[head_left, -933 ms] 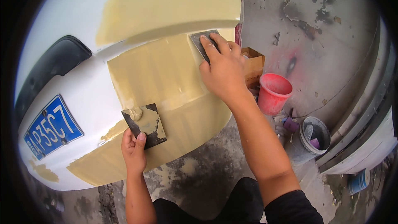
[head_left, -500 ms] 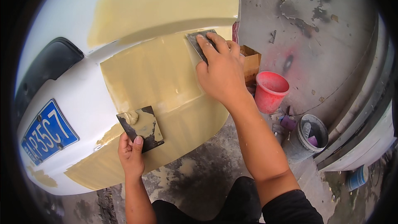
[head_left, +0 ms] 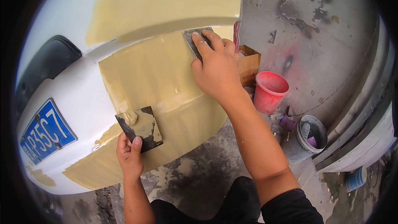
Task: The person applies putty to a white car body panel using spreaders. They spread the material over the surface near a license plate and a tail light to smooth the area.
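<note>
The rear of a white car [head_left: 81, 89] is coated over much of its right side with beige filler [head_left: 137, 70]. My right hand [head_left: 215, 70] grips a thin dark spreader [head_left: 190, 39], fingers pressed on it against the filled panel, just below the curved crease. Lower left, my left hand [head_left: 129, 157] holds a dark square plate [head_left: 151, 140] by its bottom edge, thumb on top; a lump of beige putty [head_left: 130, 117] and smears lie on the plate. A black trim piece [head_left: 45, 64] and a blue number plate [head_left: 48, 128] are at the left.
Right of the car are a cardboard box [head_left: 249, 68], a red bucket [head_left: 270, 101], a grey bucket with purple scraps inside [head_left: 296, 145], a blue can [head_left: 354, 180] and stacked curved panels [head_left: 360, 149]. The concrete floor [head_left: 182, 170] is stained and littered.
My right hand and the spreader have moved slightly left along the panel. My left hand with the putty plate has shifted a little left and down, along with small movement of the whole view.
</note>
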The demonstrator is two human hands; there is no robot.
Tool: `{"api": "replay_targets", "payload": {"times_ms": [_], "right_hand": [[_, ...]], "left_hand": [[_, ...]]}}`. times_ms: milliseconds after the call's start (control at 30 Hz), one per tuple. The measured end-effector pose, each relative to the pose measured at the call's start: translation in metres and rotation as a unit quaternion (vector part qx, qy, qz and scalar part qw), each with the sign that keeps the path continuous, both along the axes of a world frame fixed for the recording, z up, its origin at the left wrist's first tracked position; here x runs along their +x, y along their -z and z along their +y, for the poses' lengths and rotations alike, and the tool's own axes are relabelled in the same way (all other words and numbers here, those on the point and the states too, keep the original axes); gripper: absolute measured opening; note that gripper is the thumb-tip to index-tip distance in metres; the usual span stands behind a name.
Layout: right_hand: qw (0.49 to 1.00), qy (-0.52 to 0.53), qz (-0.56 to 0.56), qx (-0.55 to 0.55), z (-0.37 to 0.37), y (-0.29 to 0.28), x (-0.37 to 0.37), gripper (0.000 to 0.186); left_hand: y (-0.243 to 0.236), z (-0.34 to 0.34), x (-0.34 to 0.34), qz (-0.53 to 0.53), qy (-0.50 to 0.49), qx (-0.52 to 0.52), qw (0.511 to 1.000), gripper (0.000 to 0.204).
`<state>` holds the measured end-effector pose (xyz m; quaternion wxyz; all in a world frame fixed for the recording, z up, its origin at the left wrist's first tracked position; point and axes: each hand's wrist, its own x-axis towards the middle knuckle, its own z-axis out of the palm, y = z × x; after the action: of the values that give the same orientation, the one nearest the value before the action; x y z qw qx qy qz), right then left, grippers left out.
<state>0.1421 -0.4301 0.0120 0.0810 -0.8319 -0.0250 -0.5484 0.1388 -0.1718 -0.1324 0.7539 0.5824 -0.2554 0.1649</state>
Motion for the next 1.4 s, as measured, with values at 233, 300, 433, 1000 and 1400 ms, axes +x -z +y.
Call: {"api": "replay_targets", "payload": {"times_ms": [233, 300, 433, 1000, 1400], "right_hand": [[0.999, -0.015, 0.037, -0.022, 0.001, 0.018, -0.008, 0.049], [0.998, -0.018, 0.052, -0.024, 0.000, 0.022, -0.015, 0.050], [0.996, -0.016, 0.079, -0.026, -0.002, 0.038, -0.023, 0.050], [0.973, 0.012, 0.229, -0.026, -0.004, 0.061, -0.055, 0.051], [0.950, -0.004, 0.313, -0.026, -0.009, 0.044, -0.069, 0.046]], "left_hand": [[0.003, 0.005, 0.001, 0.003, 0.002, -0.006, 1.000, 0.032], [0.006, 0.004, 0.001, -0.002, 0.005, -0.015, 1.000, 0.033], [0.002, 0.001, -0.001, -0.005, -0.003, -0.023, 1.000, 0.033], [0.005, 0.002, 0.001, 0.003, -0.016, -0.023, 1.000, 0.033], [0.003, -0.001, -0.001, 0.021, -0.003, -0.026, 0.999, 0.035]]}}
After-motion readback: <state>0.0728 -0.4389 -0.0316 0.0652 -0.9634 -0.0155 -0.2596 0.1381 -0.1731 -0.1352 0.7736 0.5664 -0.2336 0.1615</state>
